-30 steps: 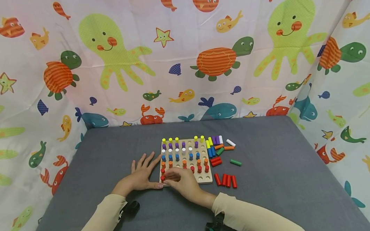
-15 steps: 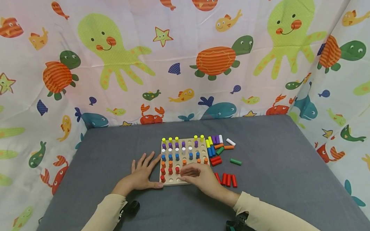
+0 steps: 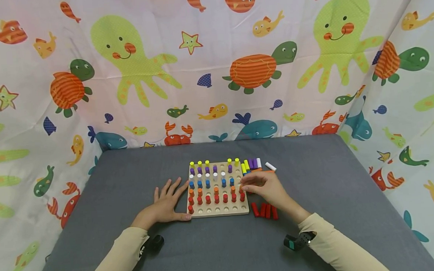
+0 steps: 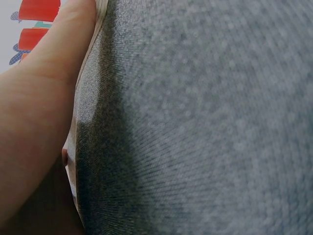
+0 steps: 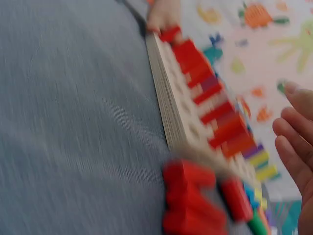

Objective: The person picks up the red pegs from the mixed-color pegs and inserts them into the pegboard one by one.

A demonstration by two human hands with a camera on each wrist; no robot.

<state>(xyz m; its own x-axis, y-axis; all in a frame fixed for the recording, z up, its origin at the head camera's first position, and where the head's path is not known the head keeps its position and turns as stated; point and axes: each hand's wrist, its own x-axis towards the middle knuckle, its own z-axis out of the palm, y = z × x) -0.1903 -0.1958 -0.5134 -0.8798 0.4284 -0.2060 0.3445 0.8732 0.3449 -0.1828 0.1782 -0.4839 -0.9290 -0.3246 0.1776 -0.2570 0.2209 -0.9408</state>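
A square wooden pegboard point(image 3: 221, 213) carries rows of upright pegs in yellow, purple, white, blue, orange and red. One red peg point(image 3: 190, 209) stands alone at the left of its front row, beside several bare holes. My left hand point(image 3: 164, 208) lies spread on the table, fingertips and thumb touching the board's left edge. Over the board's right edge hovers my right hand point(image 3: 269, 189), covering some loose pegs. The right wrist view shows its fingers point(image 5: 298, 129) loosely extended, with no peg visible in them. In the left wrist view, the left hand point(image 4: 44, 93) borders the grey cloth.
Several loose red pegs point(image 3: 267, 211) lie right of the board's front corner. Behind the right hand are loose yellow pegs point(image 3: 245, 166), purple pegs point(image 3: 253, 164) and white pegs point(image 3: 271, 166). A patterned curtain point(image 3: 213, 70) encloses the grey table point(image 3: 314, 167).
My right hand has moved rightward and slightly back, from the lone red peg across the board to its right edge. The front red pegs are uncovered. The left hand has stayed still.
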